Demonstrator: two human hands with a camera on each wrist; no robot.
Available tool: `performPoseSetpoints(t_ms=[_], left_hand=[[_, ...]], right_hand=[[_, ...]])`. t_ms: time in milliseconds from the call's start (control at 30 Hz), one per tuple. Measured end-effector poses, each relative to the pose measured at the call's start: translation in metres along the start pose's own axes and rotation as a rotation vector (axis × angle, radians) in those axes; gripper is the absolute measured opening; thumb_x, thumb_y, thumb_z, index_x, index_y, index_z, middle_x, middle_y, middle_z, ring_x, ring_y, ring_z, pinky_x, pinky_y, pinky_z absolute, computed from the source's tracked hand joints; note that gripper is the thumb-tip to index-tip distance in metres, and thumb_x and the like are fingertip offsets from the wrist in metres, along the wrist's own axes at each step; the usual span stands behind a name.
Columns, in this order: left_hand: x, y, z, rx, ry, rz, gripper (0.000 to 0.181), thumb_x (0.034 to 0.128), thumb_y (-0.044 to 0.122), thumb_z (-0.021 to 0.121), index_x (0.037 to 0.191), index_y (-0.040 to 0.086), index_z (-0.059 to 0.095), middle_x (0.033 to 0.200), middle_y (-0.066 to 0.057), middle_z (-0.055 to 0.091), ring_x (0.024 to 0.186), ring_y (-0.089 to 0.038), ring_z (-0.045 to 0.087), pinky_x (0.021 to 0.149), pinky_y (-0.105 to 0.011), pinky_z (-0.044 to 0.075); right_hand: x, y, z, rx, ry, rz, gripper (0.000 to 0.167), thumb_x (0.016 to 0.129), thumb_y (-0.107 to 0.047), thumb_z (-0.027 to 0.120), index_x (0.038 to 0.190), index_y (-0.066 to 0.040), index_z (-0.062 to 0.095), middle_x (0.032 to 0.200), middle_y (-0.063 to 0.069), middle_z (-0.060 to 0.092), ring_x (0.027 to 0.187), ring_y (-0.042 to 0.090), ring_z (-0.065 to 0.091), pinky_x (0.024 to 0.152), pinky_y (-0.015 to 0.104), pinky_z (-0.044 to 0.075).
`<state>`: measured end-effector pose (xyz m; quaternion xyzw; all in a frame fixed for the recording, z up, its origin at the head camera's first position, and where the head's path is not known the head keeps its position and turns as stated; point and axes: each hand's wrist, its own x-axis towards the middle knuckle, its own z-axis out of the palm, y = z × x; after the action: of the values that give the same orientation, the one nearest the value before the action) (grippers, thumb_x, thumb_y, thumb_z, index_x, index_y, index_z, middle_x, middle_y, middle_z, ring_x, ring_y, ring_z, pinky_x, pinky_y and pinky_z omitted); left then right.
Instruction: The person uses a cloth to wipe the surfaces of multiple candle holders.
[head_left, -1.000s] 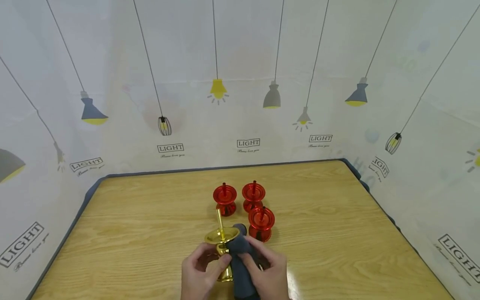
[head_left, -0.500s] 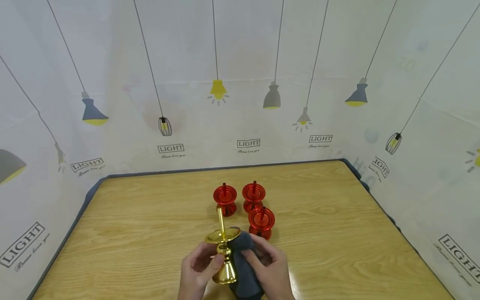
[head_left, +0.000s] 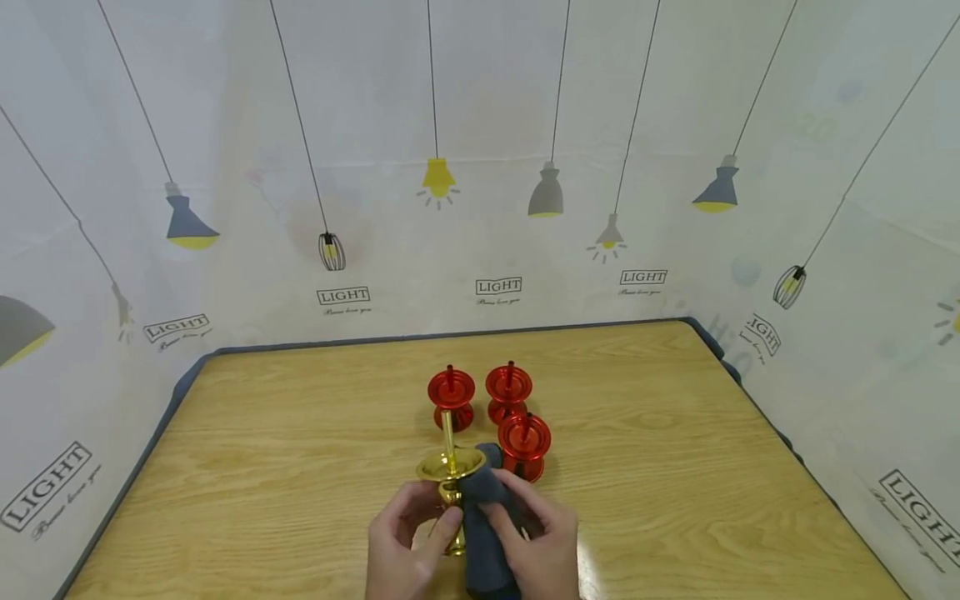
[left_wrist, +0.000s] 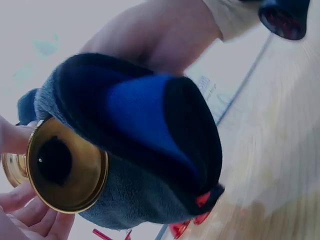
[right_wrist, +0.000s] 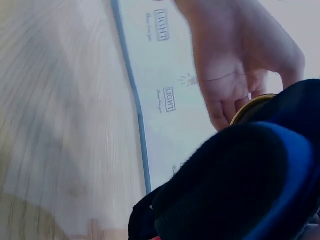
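A shiny gold candle holder (head_left: 452,465), with a shallow dish and an upright stem, is gripped round its waist by my left hand (head_left: 411,533). Its hollow round base (left_wrist: 85,175) faces the camera in the left wrist view. My right hand (head_left: 536,533) pinches a folded dark blue-grey cloth (head_left: 486,533) and presses it against the holder's right side. In the left wrist view the cloth (left_wrist: 130,195) wraps partly over the base, showing a brighter blue inside. It hides part of the holder's waist in the head view.
Several red things stand beyond my hands: a red candle holder at back left (head_left: 452,390), another at back right (head_left: 508,386), and a nearer one (head_left: 524,437) close to the cloth. The wooden table (head_left: 262,467) meets a pale printed backdrop (head_left: 375,192) on its far and side edges.
The gold candle holder turned out of the cloth half a second ago, showing more of its base, and is now covered on the right again. Both hands shifted slightly.
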<state>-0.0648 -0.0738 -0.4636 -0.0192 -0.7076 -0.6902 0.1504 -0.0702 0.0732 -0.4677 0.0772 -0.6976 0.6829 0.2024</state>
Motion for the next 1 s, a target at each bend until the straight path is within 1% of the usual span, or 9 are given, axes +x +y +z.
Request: performPoseSetpoints(t_ms=[100,167,300,433,667,733,900,933,1000], left_hand=[[0.0,0.001,0.001,0.037,0.001,-0.026,0.022,0.0831,0.004,0.082,0.101,0.001,0.071,0.093,-0.004,0.072,0.084,-0.007,0.068,0.077,-0.024,0.057],[0.001,-0.001,-0.001,0.011,0.0,-0.02,0.021,0.0821,0.0,0.082,0.1,-0.001,0.071,0.092,-0.004,0.072,0.083,-0.008,0.069,0.076,-0.025,0.058],[0.002,-0.006,-0.005,-0.101,-0.042,0.007,0.018,0.0831,-0.011,0.074,0.1,-0.008,0.07,0.091,0.003,0.074,0.083,-0.01,0.071,0.075,-0.025,0.058],[0.001,-0.008,-0.009,-0.184,-0.107,-0.008,0.019,0.0869,-0.011,0.068,0.105,-0.014,0.068,0.096,0.005,0.075,0.087,-0.011,0.072,0.078,-0.026,0.058],[0.002,-0.006,-0.011,-0.14,-0.114,-0.119,0.028,0.0937,-0.001,0.066,0.119,-0.014,0.063,0.098,0.007,0.074,0.092,-0.01,0.069,0.083,-0.025,0.056],[0.002,-0.007,-0.01,-0.129,-0.099,-0.098,0.025,0.0939,-0.001,0.066,0.116,-0.013,0.064,0.096,0.008,0.074,0.092,-0.009,0.069,0.082,-0.024,0.056],[-0.001,-0.009,-0.002,-0.106,-0.056,0.072,0.014,0.0879,-0.013,0.067,0.102,-0.013,0.068,0.094,0.006,0.072,0.088,-0.007,0.069,0.077,-0.023,0.057],[-0.001,-0.008,-0.001,-0.088,-0.043,0.082,0.015,0.0864,-0.012,0.069,0.101,-0.011,0.069,0.094,0.006,0.072,0.087,-0.007,0.069,0.076,-0.023,0.058],[-0.001,-0.006,0.001,-0.042,-0.017,0.047,0.017,0.0838,-0.008,0.075,0.099,-0.007,0.07,0.094,0.002,0.071,0.087,-0.008,0.069,0.076,-0.024,0.058]], right_hand=[[-0.002,0.0,0.001,-0.031,-0.004,-0.027,0.032,0.081,0.004,0.081,0.111,-0.007,0.076,0.103,0.012,0.078,0.094,0.011,0.074,0.078,0.023,0.06],[-0.003,0.0,0.0,-0.029,-0.006,-0.02,0.032,0.08,0.004,0.081,0.111,-0.007,0.076,0.101,0.011,0.078,0.093,0.01,0.074,0.078,0.023,0.06],[-0.001,0.0,-0.001,0.04,-0.024,0.071,0.032,0.081,0.007,0.079,0.111,-0.004,0.076,0.098,0.007,0.078,0.088,0.008,0.074,0.074,0.024,0.06],[0.002,-0.002,-0.004,0.102,-0.06,0.156,0.032,0.085,0.006,0.075,0.116,0.001,0.073,0.101,0.005,0.078,0.089,0.009,0.074,0.074,0.026,0.06],[0.003,0.0,-0.007,0.132,-0.075,0.191,0.031,0.086,0.004,0.075,0.118,0.002,0.072,0.105,-0.001,0.078,0.097,0.011,0.074,0.079,0.025,0.06],[0.003,0.002,-0.006,0.137,-0.063,0.17,0.031,0.086,0.005,0.074,0.117,0.004,0.071,0.105,-0.002,0.078,0.096,0.012,0.075,0.078,0.025,0.06],[0.0,0.003,-0.003,0.096,-0.02,0.099,0.032,0.083,0.009,0.075,0.115,0.004,0.073,0.1,0.006,0.078,0.089,0.01,0.075,0.072,0.025,0.061],[0.0,0.004,-0.003,0.082,-0.013,0.084,0.032,0.083,0.008,0.076,0.114,0.003,0.073,0.1,0.008,0.078,0.088,0.01,0.075,0.072,0.024,0.061],[-0.001,0.005,-0.002,0.048,-0.005,0.048,0.031,0.082,0.007,0.078,0.112,-0.001,0.075,0.099,0.011,0.078,0.089,0.01,0.075,0.073,0.024,0.061]])
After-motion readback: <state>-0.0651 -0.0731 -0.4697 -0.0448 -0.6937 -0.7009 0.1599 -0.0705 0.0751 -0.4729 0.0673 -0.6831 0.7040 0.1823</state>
